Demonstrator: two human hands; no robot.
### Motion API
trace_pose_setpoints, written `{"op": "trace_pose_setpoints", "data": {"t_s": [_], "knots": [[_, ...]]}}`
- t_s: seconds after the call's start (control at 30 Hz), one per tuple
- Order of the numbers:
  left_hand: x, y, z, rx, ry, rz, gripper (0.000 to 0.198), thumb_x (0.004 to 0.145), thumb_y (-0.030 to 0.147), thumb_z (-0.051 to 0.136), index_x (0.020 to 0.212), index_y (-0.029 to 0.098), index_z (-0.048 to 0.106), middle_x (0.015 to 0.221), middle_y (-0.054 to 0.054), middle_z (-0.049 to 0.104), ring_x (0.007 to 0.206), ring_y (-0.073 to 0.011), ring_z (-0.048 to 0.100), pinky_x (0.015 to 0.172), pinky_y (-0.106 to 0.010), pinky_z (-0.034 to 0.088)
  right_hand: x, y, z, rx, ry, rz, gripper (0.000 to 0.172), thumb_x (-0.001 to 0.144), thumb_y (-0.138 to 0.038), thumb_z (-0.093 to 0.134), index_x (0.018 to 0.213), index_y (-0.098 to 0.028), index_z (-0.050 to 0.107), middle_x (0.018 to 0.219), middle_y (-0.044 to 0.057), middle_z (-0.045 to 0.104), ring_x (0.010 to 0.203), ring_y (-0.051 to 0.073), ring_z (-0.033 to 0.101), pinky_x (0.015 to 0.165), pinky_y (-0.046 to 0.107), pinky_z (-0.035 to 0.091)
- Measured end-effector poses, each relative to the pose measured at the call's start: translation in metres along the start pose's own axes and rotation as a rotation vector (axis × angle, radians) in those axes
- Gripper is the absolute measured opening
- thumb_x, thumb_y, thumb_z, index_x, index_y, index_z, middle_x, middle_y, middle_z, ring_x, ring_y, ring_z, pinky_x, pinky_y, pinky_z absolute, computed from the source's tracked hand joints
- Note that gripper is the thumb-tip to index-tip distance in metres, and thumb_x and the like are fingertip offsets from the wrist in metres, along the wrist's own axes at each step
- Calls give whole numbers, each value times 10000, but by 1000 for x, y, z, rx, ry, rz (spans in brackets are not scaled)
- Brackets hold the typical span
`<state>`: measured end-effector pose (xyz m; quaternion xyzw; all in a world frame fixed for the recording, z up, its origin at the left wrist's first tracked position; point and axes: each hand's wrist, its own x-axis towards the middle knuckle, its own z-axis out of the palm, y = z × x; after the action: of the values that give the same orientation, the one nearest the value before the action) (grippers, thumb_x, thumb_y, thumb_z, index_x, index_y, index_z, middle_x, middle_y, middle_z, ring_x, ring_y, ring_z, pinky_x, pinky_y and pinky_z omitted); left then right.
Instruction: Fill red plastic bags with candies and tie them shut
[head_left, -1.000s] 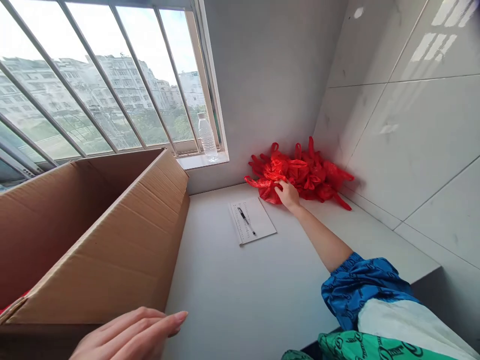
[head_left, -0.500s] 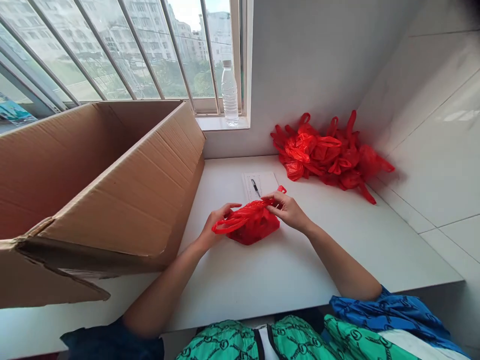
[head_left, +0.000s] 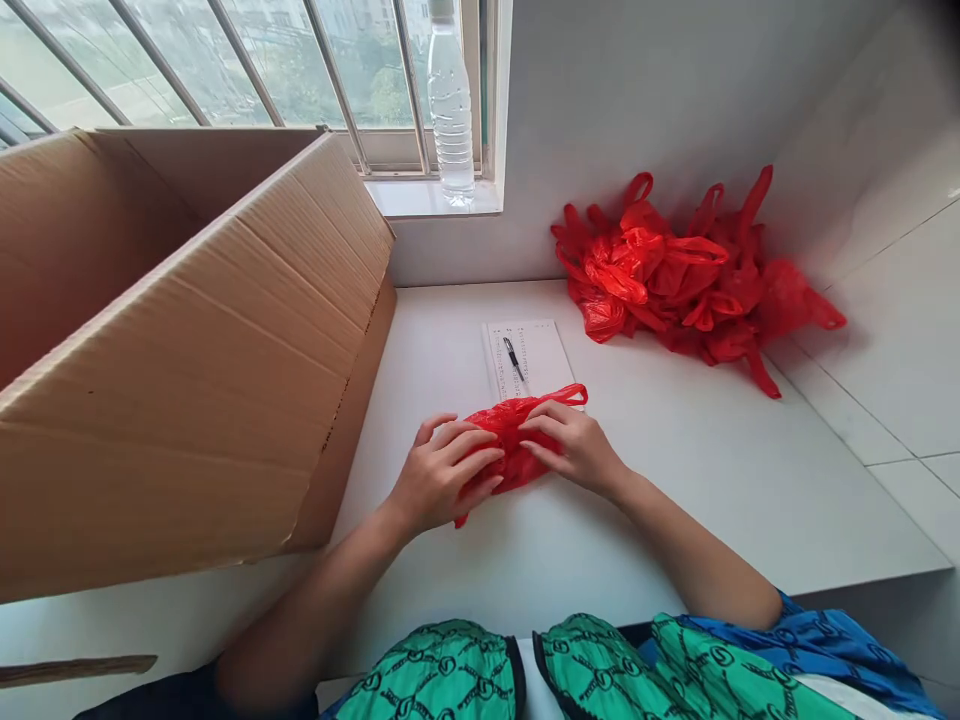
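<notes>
A red plastic bag (head_left: 514,440) lies on the white tabletop, bunched around something inside that I cannot make out. My left hand (head_left: 448,468) curls over its left end, fingers a little apart and pressed onto the plastic. From the right, my right hand (head_left: 574,445) grips the bag's upper side with bent fingers. One loop handle sticks out beyond the right fingers, and a red corner shows below the left hand. Just behind the bag is a printed sheet or booklet (head_left: 544,350) with a black pen (head_left: 514,358) on it.
A large open cardboard box (head_left: 225,390) fills the left side. Several red plastic bags (head_left: 675,270) are heaped at the back right against the wall. A clear water bottle (head_left: 451,120) stands on the sill of the barred window. The white table (head_left: 675,440) ends at a tiled wall.
My left hand has moved from the bag's side onto its top. The bag has been turned and its left handle folded down under the hand. The view has tilted downward.
</notes>
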<state>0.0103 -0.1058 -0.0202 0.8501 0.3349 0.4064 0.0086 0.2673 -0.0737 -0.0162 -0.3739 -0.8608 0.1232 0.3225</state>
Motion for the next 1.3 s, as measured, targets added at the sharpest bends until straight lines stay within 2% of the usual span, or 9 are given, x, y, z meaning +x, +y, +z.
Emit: {"op": "trace_pose_setpoints", "data": {"t_s": [0.1,0.23,0.37,0.47,0.53,0.67,0.73,0.8,1.3], "knots": [[1,-2,8,77,-262,-57,279,893,316,617,1170,294,652,1190,-31,692,1109,-244,613,1136,-502,257,-1,4,2,-45,-155,21,217,920,-306,615,1121,-235,657,1070,63,658,874,191,644,719,311,513],[1,-16,5,9,-392,-206,333,896,294,575,1225,312,618,1263,-25,650,1193,-242,569,1173,-520,162,-3,5,-2,-31,-303,109,266,902,-292,633,1163,-246,647,1064,57,646,777,168,635,682,304,509],[2,-17,-4,-46,-345,-225,396,862,208,544,1244,296,602,1208,-17,666,1153,-224,584,1177,-498,191,-3,-1,-9,-34,-294,123,188,916,-268,604,1090,-255,675,966,32,689,745,168,639,630,287,480],[2,-11,-2,20,-162,-226,299,874,217,552,1153,271,645,1095,-23,696,1055,-213,614,1136,-462,293,-1,-9,-7,-61,-146,114,174,964,-289,530,1003,-240,692,889,40,705,774,188,646,645,304,486],[1,-6,5,66,-118,-204,295,893,247,559,1176,266,639,1169,-41,679,1114,-226,594,1120,-447,325,-1,-13,0,-76,-55,96,217,978,-312,503,1085,-241,677,1012,71,704,918,222,647,769,349,521],[-4,-3,23,131,-310,-166,629,926,411,545,1487,186,370,1533,-124,393,1412,-291,360,1184,-484,230,-4,-14,25,-158,-100,14,614,958,-430,523,1489,-162,368,1494,158,439,1381,299,400,1117,482,379],[-7,-4,29,156,-388,-172,743,929,480,522,1539,148,256,1582,-147,291,1463,-310,265,1199,-505,185,-9,-11,39,-212,-168,7,751,966,-464,490,1556,-109,190,1578,184,297,1472,305,248,1181,513,283],[-10,-6,31,160,-418,-186,755,933,493,504,1548,148,234,1589,-147,272,1472,-317,247,1202,-519,169,-13,-8,49,-248,-213,15,753,990,-459,431,1571,-103,110,1595,187,257,1493,297,194,1197,529,242],[-13,-5,31,191,-410,-200,711,920,466,511,1527,156,309,1569,-152,315,1456,-323,291,1197,-529,191,-16,-9,60,-326,-226,16,689,1003,-440,392,1557,-83,191,1600,173,229,1492,293,199,1209,521,219]]}}
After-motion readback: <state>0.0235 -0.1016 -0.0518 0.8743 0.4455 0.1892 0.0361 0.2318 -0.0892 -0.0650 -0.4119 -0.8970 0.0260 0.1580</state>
